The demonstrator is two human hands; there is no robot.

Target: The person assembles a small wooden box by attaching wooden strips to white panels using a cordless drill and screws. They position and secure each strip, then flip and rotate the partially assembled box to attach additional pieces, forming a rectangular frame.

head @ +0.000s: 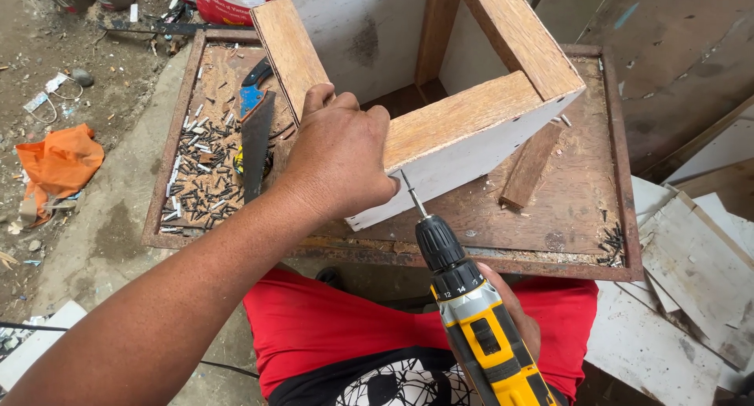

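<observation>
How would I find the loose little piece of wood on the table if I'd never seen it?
Start at the rusty-rimmed work table with the big wooden box on it. Look just right of the box's near corner: a short brown wood strip lies flat on the tabletop, slanted, beside the box. Unlike the box's pale boards, it is dark, loose and joined to nothing.
</observation>
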